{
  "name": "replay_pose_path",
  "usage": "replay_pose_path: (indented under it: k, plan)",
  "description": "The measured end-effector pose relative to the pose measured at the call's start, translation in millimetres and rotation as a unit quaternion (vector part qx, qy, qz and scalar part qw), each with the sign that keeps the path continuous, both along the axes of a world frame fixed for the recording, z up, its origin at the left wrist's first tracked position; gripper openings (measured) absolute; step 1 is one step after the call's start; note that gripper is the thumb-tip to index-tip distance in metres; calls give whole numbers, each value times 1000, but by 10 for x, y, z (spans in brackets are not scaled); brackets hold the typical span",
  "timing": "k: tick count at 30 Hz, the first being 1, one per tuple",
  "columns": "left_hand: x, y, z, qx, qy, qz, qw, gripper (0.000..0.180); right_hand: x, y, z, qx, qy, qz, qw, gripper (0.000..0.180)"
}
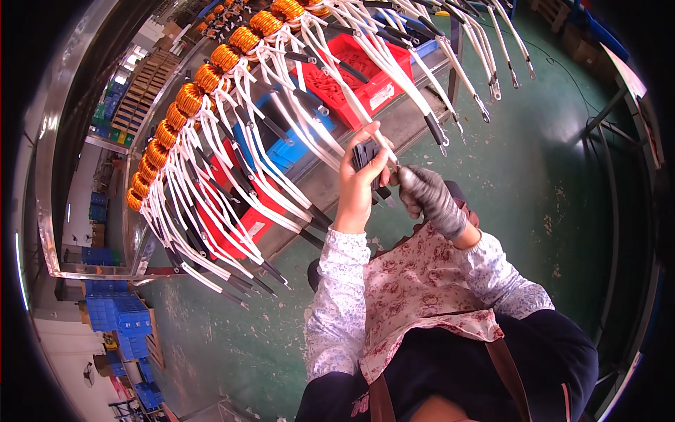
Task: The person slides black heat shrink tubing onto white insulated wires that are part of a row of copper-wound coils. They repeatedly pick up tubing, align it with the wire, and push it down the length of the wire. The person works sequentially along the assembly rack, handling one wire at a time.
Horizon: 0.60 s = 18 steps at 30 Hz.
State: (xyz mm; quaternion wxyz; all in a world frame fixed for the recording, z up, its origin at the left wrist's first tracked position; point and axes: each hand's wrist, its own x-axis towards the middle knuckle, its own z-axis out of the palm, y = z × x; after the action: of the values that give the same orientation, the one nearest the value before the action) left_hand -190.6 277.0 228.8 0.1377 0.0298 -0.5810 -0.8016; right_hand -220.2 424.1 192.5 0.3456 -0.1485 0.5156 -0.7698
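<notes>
White sleeved lead runs between bare left hand and gloved right hand.

Below where we grip lies a worn green floor. Beyond it stands a metal workbench bearing red bins; far left, blue crates, perhaps stacked.

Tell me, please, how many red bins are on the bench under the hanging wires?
2. One red bin sits upper centre; the other red bin lies lower left, behind the white leads. More may be hidden.
</notes>
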Motion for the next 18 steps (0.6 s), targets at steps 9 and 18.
replay_pose_path:
  k: [9,18]
  plan:
    - [-20,-15,1,28,16,-6,999,36,-95,25,-98,-247,-315,215,891,34]
    - [1,2,39,23,18,-8,1000,35,-40,-29,-35,-313,-352,176,864,49]
